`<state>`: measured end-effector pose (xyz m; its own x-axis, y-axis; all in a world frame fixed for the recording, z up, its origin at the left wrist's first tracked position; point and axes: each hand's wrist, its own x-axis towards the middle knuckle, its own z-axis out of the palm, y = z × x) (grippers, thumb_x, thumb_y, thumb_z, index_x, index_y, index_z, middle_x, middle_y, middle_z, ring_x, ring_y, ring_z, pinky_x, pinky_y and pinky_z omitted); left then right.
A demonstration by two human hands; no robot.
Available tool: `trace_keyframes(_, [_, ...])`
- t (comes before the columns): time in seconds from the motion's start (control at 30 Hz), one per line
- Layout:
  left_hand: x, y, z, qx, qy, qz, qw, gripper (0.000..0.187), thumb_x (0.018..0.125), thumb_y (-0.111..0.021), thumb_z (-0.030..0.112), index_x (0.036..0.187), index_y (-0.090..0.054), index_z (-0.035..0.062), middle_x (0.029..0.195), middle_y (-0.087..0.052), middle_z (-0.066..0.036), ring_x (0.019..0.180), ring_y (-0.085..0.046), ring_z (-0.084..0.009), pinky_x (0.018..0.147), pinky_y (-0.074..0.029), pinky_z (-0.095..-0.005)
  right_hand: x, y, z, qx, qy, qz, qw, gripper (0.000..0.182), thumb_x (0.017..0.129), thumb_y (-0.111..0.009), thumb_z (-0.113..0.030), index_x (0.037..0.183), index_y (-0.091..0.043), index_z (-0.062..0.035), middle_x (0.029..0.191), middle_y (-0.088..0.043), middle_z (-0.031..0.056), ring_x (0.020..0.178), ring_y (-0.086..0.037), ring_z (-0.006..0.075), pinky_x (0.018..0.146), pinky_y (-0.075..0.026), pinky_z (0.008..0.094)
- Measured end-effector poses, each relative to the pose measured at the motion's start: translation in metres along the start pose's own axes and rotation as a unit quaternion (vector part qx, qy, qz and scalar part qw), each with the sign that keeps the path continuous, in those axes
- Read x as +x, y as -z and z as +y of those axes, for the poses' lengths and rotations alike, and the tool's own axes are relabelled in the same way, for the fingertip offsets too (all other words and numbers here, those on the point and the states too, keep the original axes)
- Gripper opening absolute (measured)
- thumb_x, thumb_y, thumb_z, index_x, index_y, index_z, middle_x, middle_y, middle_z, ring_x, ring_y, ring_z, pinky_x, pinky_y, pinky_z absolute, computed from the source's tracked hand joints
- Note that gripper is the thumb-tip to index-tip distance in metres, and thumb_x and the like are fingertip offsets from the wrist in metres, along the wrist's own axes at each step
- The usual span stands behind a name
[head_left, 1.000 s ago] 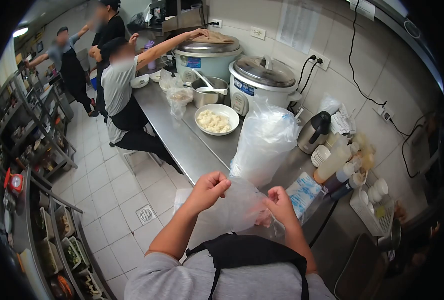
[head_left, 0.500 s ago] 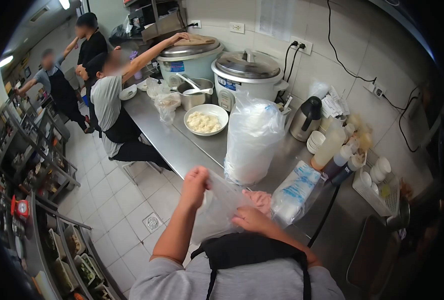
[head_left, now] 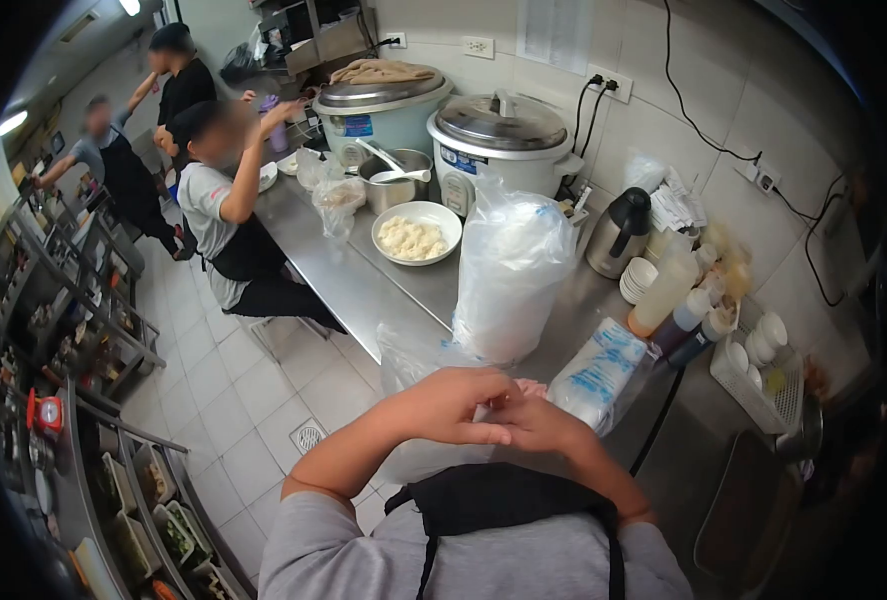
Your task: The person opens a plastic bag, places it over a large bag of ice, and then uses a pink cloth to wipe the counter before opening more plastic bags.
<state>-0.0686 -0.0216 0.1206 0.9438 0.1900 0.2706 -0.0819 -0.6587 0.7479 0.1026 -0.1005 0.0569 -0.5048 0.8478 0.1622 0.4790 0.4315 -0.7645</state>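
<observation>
My left hand (head_left: pixel 454 405) reaches across to meet my right hand (head_left: pixel 546 422), just above the apron. Both are closed at the edge of a clear plastic bag (head_left: pixel 409 365), which spreads behind and below my left hand. Their overlap hides part of the fingers and the bag's edge. Beyond them a tall, full plastic bag (head_left: pixel 514 275) stands on the steel table (head_left: pixel 339 270). To the right of my hands lies a clear pack with blue print (head_left: pixel 599 375). A bit of pink cloth (head_left: pixel 531 388) shows behind my right hand.
A bowl of white food (head_left: pixel 412 236), a metal pot (head_left: pixel 394 185) and two large cookers (head_left: pixel 499 150) stand farther back. Bottles (head_left: pixel 664 295) and a basket of cups (head_left: pixel 759 375) are at right. A seated co-worker (head_left: pixel 209 185) is at left; two people stand behind.
My left hand has come down and right to my right hand, and the bag hangs lower. The seated co-worker's arm has drawn back from the cooker lid.
</observation>
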Motion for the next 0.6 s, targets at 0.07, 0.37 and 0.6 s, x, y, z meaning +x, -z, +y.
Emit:
trace_keyframes(0.07, [0.002, 0.003, -0.012, 0.038, 0.071, -0.070, 0.994, 0.032, 0.072, -0.062, 0.030, 0.091, -0.054, 0.0051, 0.074, -0.056, -0.011, 0.066, -0.055, -0.0244, 0.060, -0.042, -0.0315, -0.005, 0.017, 0.009, 0.023, 0.084, 0.039, 0.995, 0.016, 0.082, -0.047, -0.016, 0.086, -0.059, -0.0050, 0.065, -0.056, 0.0057, 0.057, -0.051, 0.0142, 0.054, -0.041, 0.0272])
trace_keyframes(0.37, [-0.003, 0.025, -0.055, -0.106, 0.148, -0.160, 0.970, 0.027, 0.080, -0.053, 0.029, 0.077, -0.057, 0.0018, 0.063, -0.057, -0.009, 0.060, -0.054, -0.0208, 0.058, -0.040, -0.0326, -0.035, 0.054, 0.043, 0.583, 0.044, 0.311, 0.749, 0.027, 0.086, -0.043, -0.031, 0.081, -0.055, -0.0071, 0.065, -0.052, 0.0029, 0.054, -0.049, 0.0128, 0.046, -0.039, 0.0255])
trace_keyframes(0.6, [0.031, 0.045, -0.068, -0.601, -0.202, 0.095, 0.767, 0.027, 0.084, -0.046, 0.027, 0.077, -0.059, 0.0045, 0.059, -0.053, -0.004, 0.058, -0.054, -0.0238, 0.067, -0.041, -0.0416, 0.006, 0.077, 0.075, 0.662, 0.120, 0.212, 0.709, 0.036, 0.088, -0.033, -0.040, 0.109, -0.045, -0.0140, 0.056, -0.034, -0.0042, 0.049, -0.034, 0.0088, 0.048, -0.032, 0.0242])
